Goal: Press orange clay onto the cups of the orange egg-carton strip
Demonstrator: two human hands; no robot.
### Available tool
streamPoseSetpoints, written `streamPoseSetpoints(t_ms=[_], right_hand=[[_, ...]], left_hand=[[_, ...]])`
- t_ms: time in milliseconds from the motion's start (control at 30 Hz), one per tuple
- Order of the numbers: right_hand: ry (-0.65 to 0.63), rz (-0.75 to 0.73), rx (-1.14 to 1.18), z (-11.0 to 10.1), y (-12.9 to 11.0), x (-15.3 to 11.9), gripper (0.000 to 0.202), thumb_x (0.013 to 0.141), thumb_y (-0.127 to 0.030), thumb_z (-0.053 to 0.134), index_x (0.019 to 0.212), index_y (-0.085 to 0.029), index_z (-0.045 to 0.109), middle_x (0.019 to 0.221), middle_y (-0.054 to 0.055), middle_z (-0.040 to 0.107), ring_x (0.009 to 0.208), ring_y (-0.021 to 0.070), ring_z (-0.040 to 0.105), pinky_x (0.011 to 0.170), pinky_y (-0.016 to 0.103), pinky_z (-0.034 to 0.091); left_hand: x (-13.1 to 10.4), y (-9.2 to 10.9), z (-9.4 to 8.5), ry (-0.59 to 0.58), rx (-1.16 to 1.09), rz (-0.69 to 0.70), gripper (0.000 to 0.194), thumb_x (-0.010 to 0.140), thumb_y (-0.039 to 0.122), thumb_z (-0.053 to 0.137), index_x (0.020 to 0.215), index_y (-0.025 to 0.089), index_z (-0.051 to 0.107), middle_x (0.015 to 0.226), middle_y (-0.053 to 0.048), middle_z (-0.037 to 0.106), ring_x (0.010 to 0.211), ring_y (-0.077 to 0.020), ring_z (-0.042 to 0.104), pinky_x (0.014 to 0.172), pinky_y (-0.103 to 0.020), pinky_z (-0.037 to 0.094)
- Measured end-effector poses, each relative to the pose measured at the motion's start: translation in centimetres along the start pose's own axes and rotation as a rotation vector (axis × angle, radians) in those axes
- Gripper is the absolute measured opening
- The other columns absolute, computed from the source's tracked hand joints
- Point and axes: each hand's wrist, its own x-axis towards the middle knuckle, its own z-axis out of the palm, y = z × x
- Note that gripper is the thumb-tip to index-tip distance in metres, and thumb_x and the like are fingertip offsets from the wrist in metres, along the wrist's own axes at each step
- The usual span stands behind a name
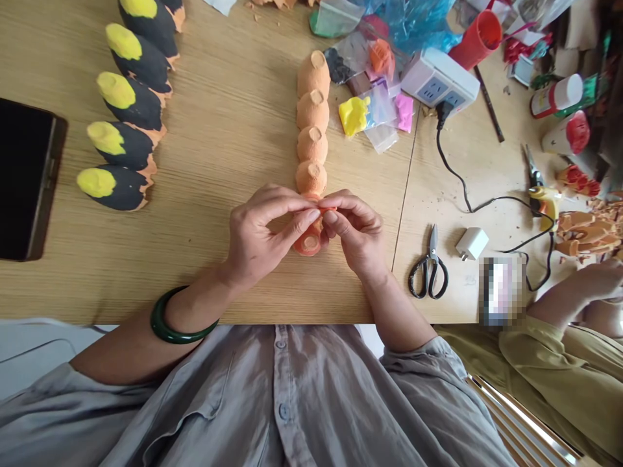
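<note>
Left hand (260, 233) and right hand (357, 227) meet over the near end of the peach bumpy row (311, 113), which stands on the surface (233, 130) in front of the person. Fingers: thumb and forefinger of each pinch a small orange-red piece (329, 209); how much each has is hidden, and so is whether the piece touches the row. Risks, my read: piece looks soft, so too hard a squeeze or the two hands pulling apart could smear or tear it; row looks light, so a knuckle pushing sideways could shift or dent it. Black cord (460, 185) runs loose from the power strip (440, 84) past the glue gun (544, 202); a snag could drag things. Containers: clear bags at the far side hold coloured lumps, green bag (335, 19) and orange bag (381, 57) readable; yellow lump (354, 115) sits beside them, in or out of film unclear. Red cup (464, 52) leans with mouth showing, contents not readable. White-capped bottle (557, 96) is closed, contents unseen. White tub (557, 137) shows red at one end, paint or lid, can't tell.
</note>
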Motion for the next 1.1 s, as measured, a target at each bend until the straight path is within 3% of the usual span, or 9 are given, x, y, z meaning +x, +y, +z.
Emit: streamPoseSetpoints(t_ms=[100, 167, 333, 500, 600, 700, 900, 1000, 1100], right_hand=[[0.047, 0.04, -0.022, -0.1, -0.1, -0.1, 0.045, 0.1, -0.067, 0.094, 0.112, -0.025, 0.082, 0.102, 0.0, 0.08, 0.07, 0.0117, 0.075, 0.062, 0.026, 0.07], [0.065, 0.051, -0.046, -0.1, -0.4, -0.3, 0.043, 0.103, -0.065, 0.091, 0.115, -0.026, 0.08, 0.105, 0.001, 0.081, 0.073, 0.0126, 0.078, 0.069, 0.028, 0.073], [0.07, 0.004, -0.206, 0.0, -0.6, -0.7, 0.049, 0.103, -0.064, 0.09, 0.135, -0.029, 0.079, 0.1, -0.001, 0.079, 0.076, 0.0139, 0.074, 0.068, 0.027, 0.071], [0.014, -0.111, -0.463, -0.3, -0.9, -1.1, 0.046, 0.108, -0.04, 0.085, 0.152, -0.033, 0.075, 0.097, -0.001, 0.08, 0.071, 0.0152, 0.064, 0.069, 0.031, 0.067], [-0.039, -0.193, -0.589, -0.6, -1.0, -1.2, 0.041, 0.109, -0.032, 0.081, 0.15, -0.034, 0.078, 0.096, -0.002, 0.08, 0.068, 0.015, 0.059, 0.076, 0.035, 0.067], [-0.043, -0.231, -0.563, -0.4, -1.1, -1.3, 0.035, 0.111, -0.032, 0.079, 0.145, -0.033, 0.078, 0.1, -0.001, 0.08, 0.077, 0.0158, 0.068, 0.077, 0.034, 0.068], [0.019, -0.23, -0.477, 0.1, -1.1, -1.4, 0.008, 0.114, -0.036, 0.081, 0.114, -0.028, 0.082, 0.107, 0.003, 0.082, 0.089, 0.0153, 0.074, 0.078, 0.031, 0.069], [0.047, -0.193, -0.394, 0.1, -0.7, -1.3, 0.013, 0.115, -0.038, 0.081, 0.109, -0.027, 0.082, 0.108, 0.004, 0.083, 0.089, 0.015, 0.075, 0.077, 0.031, 0.071], [0.081, -0.151, -0.372, 0.0, -0.3, -1.2, 0.027, 0.112, -0.053, 0.085, 0.11, -0.027, 0.081, 0.107, 0.004, 0.081, 0.087, 0.0164, 0.075, 0.077, 0.033, 0.073]], left_hand=[[0.2, -0.1, 0.1, 0.073, 0.06, 0.107, 0.013, 0.117, 0.041, 0.079, 0.113, 0.036, 0.09, 0.105, 0.0, 0.092, 0.097, -0.0251, 0.085, 0.093, -0.048, 0.069], [0.2, -0.3, 0.1, 0.114, 0.083, 0.144, 0.011, 0.117, 0.037, 0.079, 0.117, 0.035, 0.09, 0.106, 0.0, 0.092, 0.096, -0.0245, 0.085, 0.091, -0.046, 0.067], [0.2, -0.6, 0.2, 0.093, 0.069, 0.144, 0.016, 0.119, 0.036, 0.076, 0.121, 0.04, 0.091, 0.107, 0.001, 0.092, 0.095, -0.0264, 0.083, 0.09, -0.049, 0.067], [0.1, -0.7, 0.3, 0.065, 0.066, 0.165, 0.008, 0.115, 0.039, 0.084, 0.119, 0.038, 0.09, 0.109, 0.003, 0.092, 0.099, -0.0263, 0.083, 0.094, -0.051, 0.067], [0.0, -0.7, 0.3, 0.045, 0.057, 0.145, 0.004, 0.113, 0.035, 0.087, 0.114, 0.038, 0.09, 0.106, 0.003, 0.091, 0.098, -0.026, 0.082, 0.092, -0.05, 0.066], [0.0, -0.8, 0.3, 0.063, 0.041, 0.135, 0.011, 0.114, 0.033, 0.086, 0.103, 0.038, 0.088, 0.097, 0.003, 0.088, 0.09, -0.0255, 0.078, 0.086, -0.049, 0.063], [0.2, -0.8, 0.5, 0.116, 0.082, 0.144, 0.028, 0.117, 0.045, 0.082, 0.092, 0.032, 0.082, 0.087, 0.003, 0.085, 0.082, -0.0222, 0.074, 0.078, -0.048, 0.06], [0.3, -0.6, 0.4, 0.099, 0.083, 0.096, 0.032, 0.122, 0.048, 0.073, 0.097, 0.033, 0.085, 0.092, 0.002, 0.088, 0.084, -0.0232, 0.077, 0.082, -0.051, 0.062], [0.4, -0.4, 0.2, 0.072, 0.063, 0.084, 0.023, 0.116, 0.047, 0.082, 0.097, 0.034, 0.086, 0.097, 0.004, 0.09, 0.087, -0.0243, 0.08, 0.086, -0.052, 0.064]])
